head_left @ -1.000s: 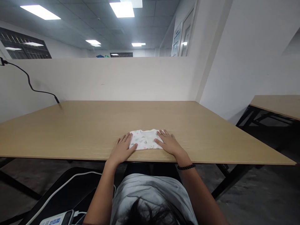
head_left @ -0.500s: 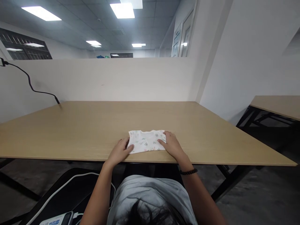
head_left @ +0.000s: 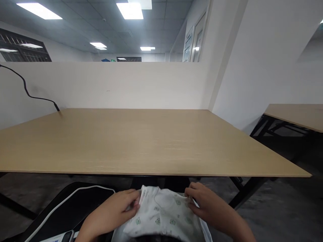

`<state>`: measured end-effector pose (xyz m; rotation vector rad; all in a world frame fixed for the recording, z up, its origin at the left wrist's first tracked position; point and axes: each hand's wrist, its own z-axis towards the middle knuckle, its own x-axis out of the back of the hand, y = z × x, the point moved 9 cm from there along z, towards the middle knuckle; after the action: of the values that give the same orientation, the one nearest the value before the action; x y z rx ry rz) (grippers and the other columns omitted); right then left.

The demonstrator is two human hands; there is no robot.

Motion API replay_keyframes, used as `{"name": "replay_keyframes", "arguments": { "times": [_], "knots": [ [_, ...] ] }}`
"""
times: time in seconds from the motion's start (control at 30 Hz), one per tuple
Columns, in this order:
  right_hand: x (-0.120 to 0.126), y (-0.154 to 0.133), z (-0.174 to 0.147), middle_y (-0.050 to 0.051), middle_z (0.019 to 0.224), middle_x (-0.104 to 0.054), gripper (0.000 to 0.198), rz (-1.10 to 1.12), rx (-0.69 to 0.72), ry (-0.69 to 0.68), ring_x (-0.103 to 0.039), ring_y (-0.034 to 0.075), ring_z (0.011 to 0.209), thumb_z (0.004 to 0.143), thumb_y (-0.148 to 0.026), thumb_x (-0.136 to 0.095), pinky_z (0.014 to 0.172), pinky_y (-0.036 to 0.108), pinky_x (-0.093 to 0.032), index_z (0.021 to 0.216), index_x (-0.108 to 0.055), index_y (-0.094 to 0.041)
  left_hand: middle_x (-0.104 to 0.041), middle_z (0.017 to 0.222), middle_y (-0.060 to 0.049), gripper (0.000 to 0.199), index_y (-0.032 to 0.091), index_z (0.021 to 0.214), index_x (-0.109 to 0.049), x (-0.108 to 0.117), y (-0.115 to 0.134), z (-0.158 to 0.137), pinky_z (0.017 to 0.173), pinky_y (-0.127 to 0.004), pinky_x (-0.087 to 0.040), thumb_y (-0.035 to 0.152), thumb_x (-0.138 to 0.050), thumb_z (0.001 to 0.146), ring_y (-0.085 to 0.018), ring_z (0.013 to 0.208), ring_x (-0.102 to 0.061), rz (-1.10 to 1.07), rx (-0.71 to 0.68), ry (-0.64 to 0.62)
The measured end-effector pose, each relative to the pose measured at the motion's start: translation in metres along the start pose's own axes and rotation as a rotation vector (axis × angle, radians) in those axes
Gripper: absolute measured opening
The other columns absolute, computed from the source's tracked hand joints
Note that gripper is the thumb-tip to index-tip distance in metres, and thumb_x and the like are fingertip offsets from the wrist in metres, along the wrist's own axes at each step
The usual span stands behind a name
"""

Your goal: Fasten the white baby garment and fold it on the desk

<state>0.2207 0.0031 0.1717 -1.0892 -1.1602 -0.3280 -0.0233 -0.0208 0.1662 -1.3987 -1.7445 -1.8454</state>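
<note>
A small white baby shirt (head_left: 164, 215) with printed green motifs hangs unfolded in front of my torso, below the table's near edge. Its neckline is toward the table. My left hand (head_left: 119, 206) pinches the cloth at the left shoulder area. At the opposite side, my right hand (head_left: 205, 201) grips the upper edge between thumb and fingers. The lower part of the shirt runs out of view behind dark hair at the bottom.
A wooden table (head_left: 141, 134) stretches ahead to a low white partition (head_left: 141, 85). A black cable (head_left: 37, 98) runs down at the left. A white cord (head_left: 60, 203) crosses a dark seat (head_left: 68, 201) beside a device (head_left: 60, 237). Another table (head_left: 295, 114) stands at right.
The folded shirt has left the tabletop and come back toward my body, opening out. Both hands moved with it and went from resting on its sides to pinching its top corners.
</note>
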Motion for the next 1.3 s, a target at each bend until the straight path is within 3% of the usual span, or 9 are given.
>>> {"name": "replay_keyframes", "arguments": {
  "times": [0.1, 0.2, 0.33, 0.43, 0.53, 0.8, 1.03, 1.17, 1.3],
  "knots": [
    [-0.006, 0.003, 0.002, 0.006, 0.097, -0.062, 0.015, -0.147, -0.058, 0.052, -0.059, 0.023, 0.093, 0.082, -0.009, -0.05, 0.081, 0.034, -0.044, 0.083, -0.059, -0.021, -0.058, 0.095, -0.004, 0.02, 0.02, 0.082, -0.053, -0.001, 0.003, 0.008, 0.076, -0.028, -0.042, 0.031, -0.042, 0.095, -0.02, 0.088, -0.055, 0.102, 0.035, 0.098],
    [-0.01, -0.003, 0.01, 0.006, 0.09, -0.062, 0.014, -0.153, -0.091, 0.082, -0.06, 0.022, 0.084, 0.082, -0.009, -0.049, 0.076, 0.034, -0.045, 0.079, -0.056, -0.021, -0.058, 0.11, -0.006, 0.012, 0.021, 0.094, -0.056, -0.006, 0.015, 0.018, 0.09, -0.03, -0.043, 0.027, -0.045, 0.094, -0.021, 0.102, -0.055, 0.02, -0.047, 0.112],
    [0.002, -0.04, 0.012, 0.007, 0.098, -0.064, 0.009, 0.076, 0.103, 0.224, -0.06, 0.021, 0.091, 0.087, -0.015, -0.051, 0.08, 0.033, -0.048, 0.086, -0.057, -0.022, -0.059, 0.123, -0.004, 0.032, 0.027, 0.12, -0.053, -0.034, 0.039, 0.025, 0.099, -0.031, -0.042, 0.029, -0.06, 0.089, -0.021, 0.112, -0.055, -0.144, -0.219, -0.074],
    [0.01, -0.056, 0.008, 0.007, 0.103, -0.065, 0.008, 0.279, 0.232, 0.304, -0.061, 0.019, 0.094, 0.094, -0.027, -0.052, 0.081, 0.029, -0.049, 0.094, -0.059, -0.023, -0.06, 0.118, -0.003, 0.028, 0.025, 0.113, -0.055, -0.046, 0.043, 0.033, 0.096, -0.031, -0.042, 0.03, -0.064, 0.087, -0.021, 0.108, -0.055, -0.134, -0.22, -0.068],
    [0.008, -0.042, 0.01, 0.0, 0.078, -0.062, 0.023, 0.37, 0.127, 0.342, -0.057, 0.015, 0.071, 0.1, -0.04, -0.047, 0.063, 0.023, -0.045, 0.092, -0.057, -0.022, -0.06, 0.104, -0.002, 0.011, 0.023, 0.095, -0.054, -0.048, 0.044, 0.037, 0.089, -0.028, -0.043, 0.033, -0.058, 0.092, -0.019, 0.096, -0.054, -0.092, -0.22, -0.008],
    [0.029, -0.008, -0.009, -0.004, 0.056, -0.046, 0.037, 0.219, -0.034, 0.595, -0.045, 0.013, 0.05, 0.097, -0.052, -0.047, 0.05, 0.025, -0.032, 0.074, -0.047, -0.024, -0.059, 0.105, -0.007, 0.029, 0.022, 0.085, -0.056, -0.013, 0.051, 0.022, 0.094, -0.032, -0.042, 0.048, -0.054, 0.096, -0.022, 0.103, -0.052, -0.116, -0.278, 0.206],
    [0.019, 0.018, -0.005, 0.003, 0.073, -0.065, 0.017, -0.126, -0.194, 0.352, -0.062, 0.022, 0.068, 0.091, -0.038, -0.058, 0.064, 0.03, -0.042, 0.081, -0.057, -0.024, -0.065, 0.099, -0.004, 0.029, 0.027, 0.101, -0.065, -0.04, 0.058, 0.023, 0.091, -0.034, -0.046, 0.053, -0.066, 0.087, -0.024, 0.099, -0.058, -0.114, -0.382, -0.108],
    [0.003, -0.017, 0.001, 0.008, 0.108, -0.068, 0.015, 0.008, -0.002, 0.234, -0.063, 0.023, 0.101, 0.091, -0.027, -0.056, 0.087, 0.033, -0.048, 0.103, -0.064, -0.023, -0.066, 0.105, -0.005, 0.029, 0.026, 0.11, -0.064, -0.046, 0.054, 0.026, 0.093, -0.033, -0.046, 0.048, -0.058, 0.093, -0.023, 0.102, -0.058, -0.124, -0.433, -0.127],
    [-0.019, -0.059, 0.007, 0.005, 0.118, -0.066, 0.026, 0.173, 0.161, 0.068, -0.061, 0.02, 0.109, 0.09, -0.028, -0.061, 0.094, 0.029, -0.046, 0.115, -0.063, -0.025, -0.066, 0.105, -0.004, 0.026, 0.024, 0.105, -0.064, -0.04, 0.042, 0.03, 0.093, -0.03, -0.045, 0.046, -0.057, 0.094, -0.021, 0.102, -0.058, -0.153, -0.31, -0.047]
  ]
}}
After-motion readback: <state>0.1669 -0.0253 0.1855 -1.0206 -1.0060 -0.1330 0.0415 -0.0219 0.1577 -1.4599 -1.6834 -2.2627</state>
